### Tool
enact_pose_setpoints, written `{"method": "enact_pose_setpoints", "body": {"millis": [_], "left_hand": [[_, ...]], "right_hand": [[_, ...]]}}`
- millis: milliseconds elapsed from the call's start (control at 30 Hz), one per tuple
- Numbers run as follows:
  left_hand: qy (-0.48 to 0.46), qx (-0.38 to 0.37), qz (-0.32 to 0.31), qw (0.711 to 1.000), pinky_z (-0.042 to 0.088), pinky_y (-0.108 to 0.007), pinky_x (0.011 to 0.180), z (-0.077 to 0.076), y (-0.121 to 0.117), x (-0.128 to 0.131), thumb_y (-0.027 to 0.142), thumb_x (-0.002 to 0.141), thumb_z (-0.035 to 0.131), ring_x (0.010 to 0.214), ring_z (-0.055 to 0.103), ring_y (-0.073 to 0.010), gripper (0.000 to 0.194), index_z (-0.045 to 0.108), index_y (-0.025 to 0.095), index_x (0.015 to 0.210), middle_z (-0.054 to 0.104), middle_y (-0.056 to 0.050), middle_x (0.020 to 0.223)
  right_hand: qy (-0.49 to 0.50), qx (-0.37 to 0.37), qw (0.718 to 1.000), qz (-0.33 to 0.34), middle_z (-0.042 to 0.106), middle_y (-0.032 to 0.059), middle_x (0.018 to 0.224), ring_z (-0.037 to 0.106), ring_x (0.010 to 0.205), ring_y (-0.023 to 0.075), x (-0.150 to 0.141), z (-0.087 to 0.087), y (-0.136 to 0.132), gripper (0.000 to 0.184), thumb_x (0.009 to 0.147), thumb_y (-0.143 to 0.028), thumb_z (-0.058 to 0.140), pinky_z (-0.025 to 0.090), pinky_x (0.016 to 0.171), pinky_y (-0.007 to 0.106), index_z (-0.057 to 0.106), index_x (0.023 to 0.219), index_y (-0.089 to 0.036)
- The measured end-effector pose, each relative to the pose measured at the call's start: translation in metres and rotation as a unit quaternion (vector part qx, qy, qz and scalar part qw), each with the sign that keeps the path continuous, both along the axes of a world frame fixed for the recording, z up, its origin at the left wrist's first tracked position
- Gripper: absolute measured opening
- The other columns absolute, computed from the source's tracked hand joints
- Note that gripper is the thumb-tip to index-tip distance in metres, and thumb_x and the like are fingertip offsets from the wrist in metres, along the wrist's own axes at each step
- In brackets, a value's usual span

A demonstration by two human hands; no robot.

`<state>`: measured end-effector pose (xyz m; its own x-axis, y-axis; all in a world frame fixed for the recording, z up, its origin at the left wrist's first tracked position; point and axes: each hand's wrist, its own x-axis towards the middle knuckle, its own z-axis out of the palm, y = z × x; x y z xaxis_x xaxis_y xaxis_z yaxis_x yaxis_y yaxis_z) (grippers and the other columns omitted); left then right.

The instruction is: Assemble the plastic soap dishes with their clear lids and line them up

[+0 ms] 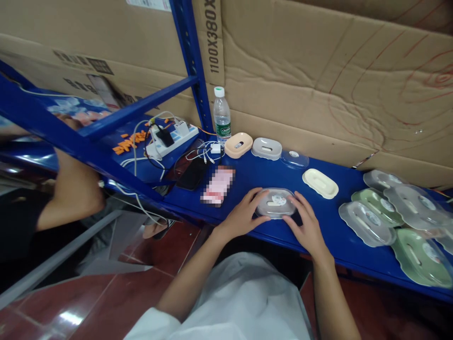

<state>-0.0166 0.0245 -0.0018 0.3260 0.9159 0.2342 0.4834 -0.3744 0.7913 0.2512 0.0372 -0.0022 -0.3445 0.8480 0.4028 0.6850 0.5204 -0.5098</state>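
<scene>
A grey oval soap dish [265, 208] with a clear lid rests near the front edge of the blue shelf [244, 189], a round white label on its lid. My left hand [244, 215] curves around its left end, thumb at the front and fingers on the lid's side. On the right end, my right hand [306, 222] grips it the same way. Behind it sit an open peach dish [231, 147], a grey dish [266, 155], a clear lid [295, 163] with a label and a cream dish [331, 190].
Several lidded grey and green dishes [368, 226] are grouped at the right. A phone [217, 186], a black device [193, 174], cables and a water bottle [222, 118] lie or stand on the left. Beyond the blue frame [138, 106], another person's arm [76, 186] shows. Cardboard [283, 71] backs the shelf.
</scene>
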Motion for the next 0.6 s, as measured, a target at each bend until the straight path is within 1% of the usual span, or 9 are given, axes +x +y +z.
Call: {"method": "enact_pose_setpoints", "body": {"millis": [100,167,267,300,333,400,467,533,600], "left_hand": [[0.007,0.003,0.021,1.0,0.037,-0.05,0.131,0.001,-0.003,-0.002,0.043,0.095,0.077,0.156,0.041,-0.0322,0.078,0.039,0.033,0.163,0.04,-0.012,0.163],[0.019,0.008,0.025,0.999,0.039,-0.05,0.129,0.004,-0.005,-0.005,0.042,0.094,0.079,0.153,0.044,-0.0326,0.078,0.041,0.031,0.161,0.043,-0.013,0.16],[0.047,0.003,0.017,0.999,0.043,-0.051,0.127,0.01,-0.01,-0.011,0.043,0.095,0.077,0.151,0.048,-0.0338,0.076,0.042,0.033,0.161,0.045,-0.012,0.161],[0.057,0.0,0.016,0.998,0.043,-0.052,0.126,0.012,-0.011,-0.013,0.044,0.096,0.076,0.151,0.049,-0.0343,0.075,0.041,0.034,0.161,0.045,-0.012,0.162],[0.065,-0.002,0.018,0.998,0.044,-0.052,0.125,0.013,-0.012,-0.014,0.044,0.096,0.075,0.151,0.049,-0.0347,0.075,0.04,0.034,0.162,0.044,-0.011,0.163],[0.076,-0.001,0.022,0.997,0.045,-0.053,0.125,0.014,-0.015,-0.014,0.045,0.097,0.074,0.151,0.049,-0.0349,0.075,0.039,0.034,0.162,0.044,-0.012,0.165],[0.08,0.005,0.025,0.996,0.046,-0.053,0.124,0.012,-0.016,-0.014,0.046,0.097,0.074,0.15,0.051,-0.0348,0.075,0.039,0.033,0.162,0.044,-0.012,0.166],[0.083,0.01,0.033,0.996,0.046,-0.053,0.123,0.009,-0.015,-0.014,0.047,0.098,0.073,0.149,0.053,-0.0351,0.074,0.039,0.032,0.162,0.043,-0.013,0.168],[0.098,0.02,0.055,0.993,0.045,-0.055,0.124,0.007,-0.008,-0.015,0.046,0.099,0.071,0.15,0.052,-0.0362,0.07,0.041,0.031,0.161,0.042,-0.014,0.169]], "right_hand": [[-0.016,0.041,0.998,-0.049,0.047,0.0094,0.167,0.045,0.155,0.0313,0.019,0.008,0.004,0.053,0.109,-0.047,0.052,0.038,0.128,0.056,0.048,0.16,-0.033],[-0.06,0.058,0.993,-0.082,0.044,0.0129,0.168,0.043,0.156,0.0338,0.04,0.012,0.015,0.057,0.109,-0.049,0.051,0.037,0.128,0.059,0.047,0.162,-0.029],[-0.165,0.044,0.977,-0.128,0.031,0.0196,0.174,0.035,0.158,0.0436,0.074,0.011,0.046,0.07,0.106,-0.058,0.05,0.037,0.123,0.068,0.041,0.165,-0.023],[-0.199,0.033,0.969,-0.143,0.031,0.0214,0.174,0.034,0.158,0.0463,0.082,0.01,0.058,0.072,0.105,-0.06,0.05,0.037,0.121,0.071,0.041,0.165,-0.021],[-0.228,0.019,0.961,-0.152,0.034,0.0223,0.172,0.036,0.157,0.0475,0.089,0.008,0.07,0.071,0.105,-0.06,0.049,0.038,0.119,0.073,0.043,0.164,-0.021],[-0.272,-0.014,0.951,-0.147,0.045,0.022,0.166,0.046,0.151,0.0462,0.094,0.008,0.093,0.064,0.106,-0.056,0.046,0.043,0.115,0.073,0.05,0.16,-0.022],[-0.291,-0.043,0.948,-0.125,0.053,0.0212,0.16,0.054,0.144,0.044,0.092,0.01,0.111,0.055,0.107,-0.048,0.045,0.047,0.111,0.071,0.057,0.154,-0.022],[-0.286,-0.053,0.951,-0.108,0.056,0.0219,0.158,0.057,0.141,0.0445,0.086,0.015,0.124,0.05,0.105,-0.042,0.047,0.047,0.11,0.072,0.063,0.148,-0.02],[-0.273,-0.05,0.957,-0.086,0.059,0.0215,0.155,0.059,0.139,0.0447,0.077,0.019,0.131,0.046,0.102,-0.038,0.051,0.047,0.111,0.073,0.068,0.141,-0.019]]}}
